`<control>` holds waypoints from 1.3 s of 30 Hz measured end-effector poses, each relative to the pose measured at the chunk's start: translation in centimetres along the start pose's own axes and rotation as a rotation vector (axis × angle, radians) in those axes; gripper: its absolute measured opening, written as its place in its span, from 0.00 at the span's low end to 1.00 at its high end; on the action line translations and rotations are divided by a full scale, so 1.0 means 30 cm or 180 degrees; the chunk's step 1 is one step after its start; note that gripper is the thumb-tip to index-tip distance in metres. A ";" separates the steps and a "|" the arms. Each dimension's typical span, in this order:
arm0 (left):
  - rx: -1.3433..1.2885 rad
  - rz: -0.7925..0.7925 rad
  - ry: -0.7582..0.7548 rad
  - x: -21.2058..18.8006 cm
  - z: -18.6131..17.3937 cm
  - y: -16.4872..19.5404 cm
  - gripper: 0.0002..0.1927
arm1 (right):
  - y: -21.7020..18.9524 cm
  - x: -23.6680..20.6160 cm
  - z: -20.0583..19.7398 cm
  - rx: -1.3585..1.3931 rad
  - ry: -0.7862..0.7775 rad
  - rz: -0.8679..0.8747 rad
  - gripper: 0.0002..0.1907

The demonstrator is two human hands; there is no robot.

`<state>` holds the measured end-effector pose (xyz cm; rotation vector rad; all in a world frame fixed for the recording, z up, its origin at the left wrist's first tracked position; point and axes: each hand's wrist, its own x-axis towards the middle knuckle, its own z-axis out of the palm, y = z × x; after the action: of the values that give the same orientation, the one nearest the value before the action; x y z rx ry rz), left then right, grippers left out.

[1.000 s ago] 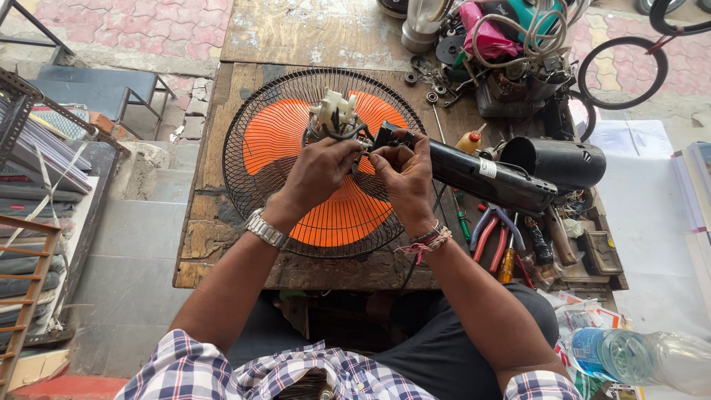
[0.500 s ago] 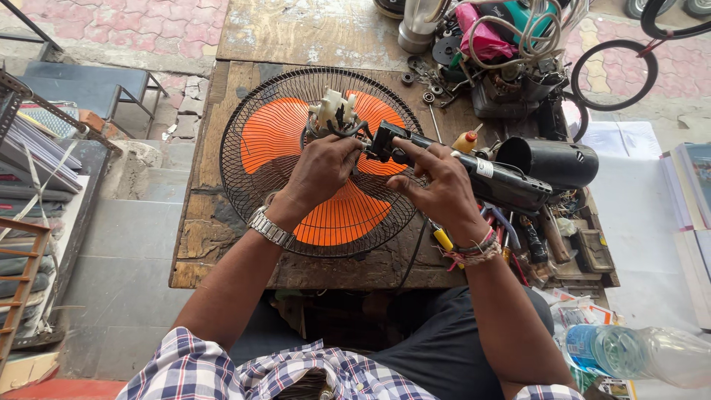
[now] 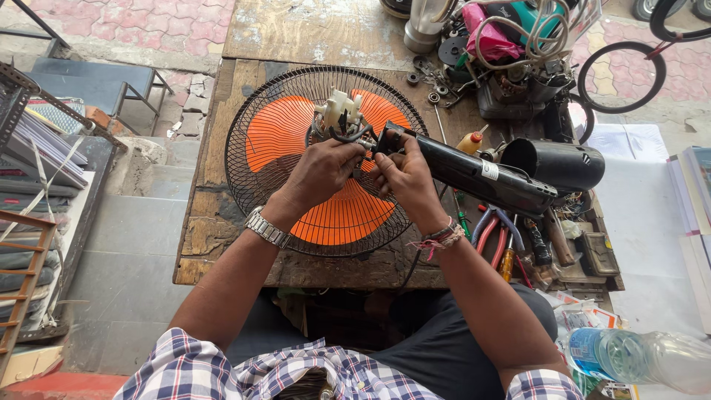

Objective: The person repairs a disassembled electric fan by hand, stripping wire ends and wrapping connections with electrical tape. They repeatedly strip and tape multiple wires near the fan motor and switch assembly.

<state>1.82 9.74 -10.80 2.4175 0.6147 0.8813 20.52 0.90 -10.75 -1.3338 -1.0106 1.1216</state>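
Both hands back together at the hub of the round black wire fan guard with orange blades (image 3: 296, 148): right hand (image 3: 404, 178), off the black tubular fan stand (image 3: 474, 176) half a second ago, rejoins left hand (image 3: 322, 172), pinched on the white motor switch assembly (image 3: 339, 118) wiring.

The fan (image 3: 326, 159) has orange blades behind a black wire grille, with a black pole (image 3: 474, 174) across it. At the bench's (image 3: 311, 30) right edge lie red-handled pliers (image 3: 492, 230); the shirt (image 3: 222, 370) is blue-and-white plaid.
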 end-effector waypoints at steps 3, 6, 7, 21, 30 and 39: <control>0.0006 0.0153 0.0045 -0.010 0.005 -0.012 0.11 | 0.013 0.006 0.009 0.0594 -0.0168 0.0149 0.25; -0.0038 0.0258 0.0073 -0.010 0.006 -0.017 0.11 | 0.021 0.004 0.010 0.1036 -0.0223 0.0140 0.26; -0.0057 0.0285 0.0079 -0.007 0.004 -0.017 0.11 | 0.022 0.003 0.006 0.0516 -0.0231 -0.0355 0.28; -0.0199 0.0113 -0.0016 0.025 -0.007 0.004 0.08 | 0.029 -0.013 -0.063 -0.0117 0.0057 -0.0399 0.32; -0.0307 0.0008 -0.0242 0.026 -0.029 0.007 0.08 | 0.069 0.012 -0.026 -0.0853 -0.0102 -0.1454 0.34; 0.0070 -0.0326 -0.0328 0.043 -0.016 0.026 0.09 | 0.036 -0.006 -0.025 -0.2457 0.0367 -0.2584 0.36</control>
<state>2.58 9.99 -9.42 2.4102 0.7052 0.7070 21.18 0.50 -11.83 -1.3131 -1.7719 0.0167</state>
